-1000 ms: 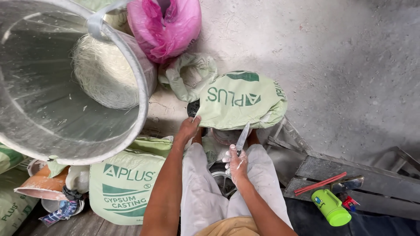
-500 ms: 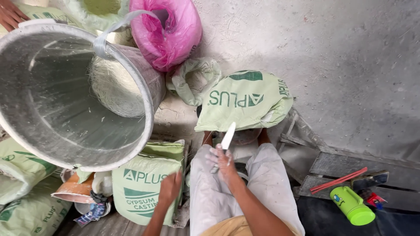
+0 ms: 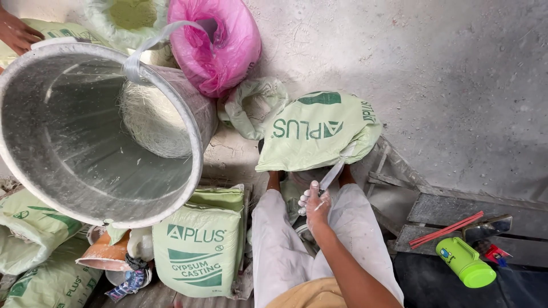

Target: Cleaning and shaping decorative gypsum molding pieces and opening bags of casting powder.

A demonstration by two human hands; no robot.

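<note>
The right hand (image 3: 315,204) grips a knife (image 3: 333,174) whose blade points to 1 o'clock at the green sack (image 3: 317,134) lying across the feet, so a slip could nick a leg; the left hand is out of view.

So the big bucket (image 3: 97,131) sits off to the left, with sacks (image 3: 200,245) stacked under and beside it. Straight ahead, a sack (image 3: 319,131) lies past the knees. The right hand (image 3: 315,204) holds what's probably a knife (image 3: 335,171) between the legs. Bottle (image 3: 465,262) lies far right.
</note>
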